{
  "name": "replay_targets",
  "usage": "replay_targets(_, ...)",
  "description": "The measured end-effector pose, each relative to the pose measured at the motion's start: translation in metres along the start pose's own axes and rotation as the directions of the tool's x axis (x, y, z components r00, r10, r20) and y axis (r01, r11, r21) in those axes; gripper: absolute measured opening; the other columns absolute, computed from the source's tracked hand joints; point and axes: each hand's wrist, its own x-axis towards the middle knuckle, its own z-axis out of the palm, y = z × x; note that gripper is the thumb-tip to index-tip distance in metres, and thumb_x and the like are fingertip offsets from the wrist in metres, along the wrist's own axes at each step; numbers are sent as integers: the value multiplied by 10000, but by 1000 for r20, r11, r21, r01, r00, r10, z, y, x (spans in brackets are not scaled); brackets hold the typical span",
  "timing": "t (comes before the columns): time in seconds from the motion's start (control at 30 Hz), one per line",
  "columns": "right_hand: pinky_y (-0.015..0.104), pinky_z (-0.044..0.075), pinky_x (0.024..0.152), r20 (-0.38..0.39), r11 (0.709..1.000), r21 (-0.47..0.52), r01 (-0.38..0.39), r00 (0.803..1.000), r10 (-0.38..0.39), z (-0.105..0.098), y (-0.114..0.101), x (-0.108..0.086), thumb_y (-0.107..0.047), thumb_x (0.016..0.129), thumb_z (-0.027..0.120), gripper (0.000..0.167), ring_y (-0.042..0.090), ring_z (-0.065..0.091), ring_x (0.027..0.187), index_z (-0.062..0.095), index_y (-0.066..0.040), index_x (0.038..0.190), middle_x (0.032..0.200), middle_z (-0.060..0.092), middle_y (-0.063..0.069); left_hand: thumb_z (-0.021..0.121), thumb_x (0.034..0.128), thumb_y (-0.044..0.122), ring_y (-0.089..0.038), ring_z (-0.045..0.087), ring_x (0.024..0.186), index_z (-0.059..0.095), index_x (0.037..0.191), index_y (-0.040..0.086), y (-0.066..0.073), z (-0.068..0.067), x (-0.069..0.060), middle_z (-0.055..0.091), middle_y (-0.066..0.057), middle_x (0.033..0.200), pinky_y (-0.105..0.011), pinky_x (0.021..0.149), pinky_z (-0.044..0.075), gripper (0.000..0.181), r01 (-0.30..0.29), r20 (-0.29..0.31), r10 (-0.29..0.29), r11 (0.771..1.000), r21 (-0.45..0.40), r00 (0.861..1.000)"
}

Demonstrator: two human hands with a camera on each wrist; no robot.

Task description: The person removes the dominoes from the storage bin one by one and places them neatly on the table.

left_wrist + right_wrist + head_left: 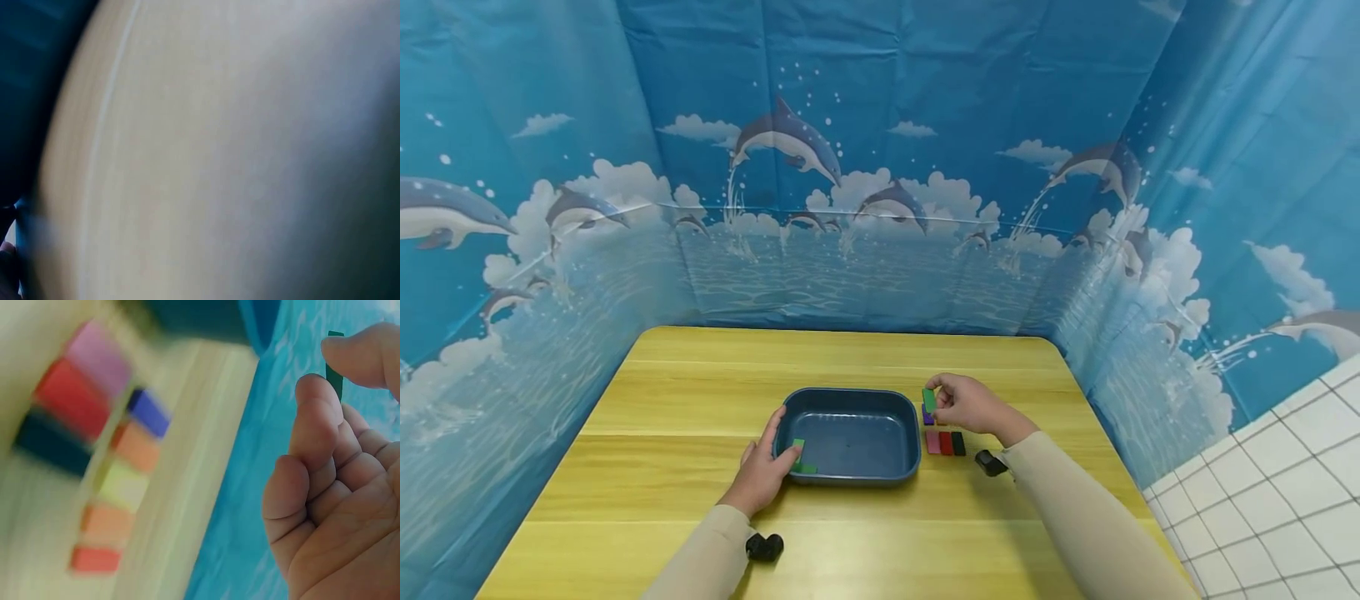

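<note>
A dark blue rectangular plastic basin (850,481) stands on the table, with green blocks (805,469) in its left front corner. My left hand (760,477) holds its left side, thumb over the rim and fingers along the outside. To the right of the basin, my right hand (972,404) pinches a thin green block (929,401) between thumb and fingertips, raised above the table; its edge (334,376) shows in the right wrist view. A purple block (928,419) lies just below it. The left wrist view is mostly blurred table, with the basin (31,81) at its edge.
Pink (99,356), red (74,398) and black (53,441) blocks lie side by side right of the basin. A second row has purple, orange, yellow (124,483) and red (95,559) blocks, partly under my right hand. Dolphin-printed curtains (865,275) surround the yellow wooden table (700,375).
</note>
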Motion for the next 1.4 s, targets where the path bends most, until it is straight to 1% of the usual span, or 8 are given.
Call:
replay_targets(0.2, 351, 473, 749, -21, 999, -11, -46, 999, 46, -13, 41, -25, -83, 961, 708, 427, 170, 499, 712, 586, 16, 1358, 844, 600, 32, 566, 1075, 440, -586, -81, 1582, 85, 1674, 472, -1, -1, 1, 184, -88, 1773, -845, 1181, 68, 768, 20, 9, -20, 1000, 3, 1000)
replay_targets(0.3, 352, 465, 741, -32, 998, -17, -65, 997, 65, -15, 59, -37, -82, 957, 724, 429, 170, 493, 704, 595, 28, 1352, 824, 594, 24, 564, 1076, 437, -565, -83, 1592, 77, 1673, 474, -2, -1, 2, 168, -64, 1778, -820, 1205, 45, 771, 19, 12, -19, 1000, 2, 1000)
replay_targets(0.4, 324, 451, 684, -34, 995, -19, -101, 994, 100, -12, 76, -48, -72, 940, 732, 420, 160, 488, 680, 613, 26, 1330, 800, 589, 19, 561, 1079, 423, -549, -86, 1599, 75, 1681, 452, -2, 0, 3, 157, -57, 1781, -782, 1232, 0, 774, 5, 17, -5, 1000, 1, 1000)
replay_targets(0.6, 265, 410, 611, -11, 989, -6, -149, 989, 149, 3, 100, -51, -20, 898, 689, 407, 141, 492, 658, 622, 14, 1298, 782, 589, 16, 564, 1078, 409, -552, -79, 1599, 94, 1690, 414, -3, -1, 2, 167, -84, 1778, -770, 1235, -22, 772, -11, 8, 11, 1000, 0, 1000)
replay_targets(0.83, 254, 410, 582, 20, 982, 19, -189, 982, 189, 17, 111, -51, -50, 894, 732, 387, 133, 502, 633, 631, -18, 1267, 781, 580, 16, 567, 1078, 412, -531, -64, 1609, 90, 1684, 437, -3, 0, 3, 168, -54, 1779, -730, 1258, -47, 771, 0, 16, 0, 1000, -2, 1000)
replay_targets(1.0, 263, 408, 588, -9, 981, -9, -195, 981, 195, 22, 111, -50, -49, 885, 751, 372, 149, 510, 642, 651, -30, 1243, 780, 571, 25, 569, 1075, 421, -540, -81, 1604, 86, 1684, 439, -3, 0, 4, 166, -64, 1779, -749, 1247, -44, 778, 5, 20, -5, 1000, -6, 1000)
replay_targets(1.27, 276, 407, 583, -32, 978, -24, -207, 978, 206, 25, 112, -47, -64, 885, 760, 404, 163, 512, 636, 669, -40, 1278, 764, 584, 21, 572, 1064, 463, -565, -93, 1589, 88, 1672, 477, -3, 0, 3, 170, -68, 1778, -832, 1195, 55, 778, 26, 14, -26, 1000, -3, 1000)
replay_targets(1.4, 283, 410, 576, -42, 977, -35, -212, 977, 210, 26, 112, -46, -87, 892, 755, 431, 161, 508, 618, 678, -58, 1315, 762, 591, 18, 573, 1065, 452, -562, -98, 1590, 90, 1677, 463, -4, 1, 3, 166, -66, 1779, -826, 1199, 39, 779, 19, 11, -18, 1000, -7, 1000)
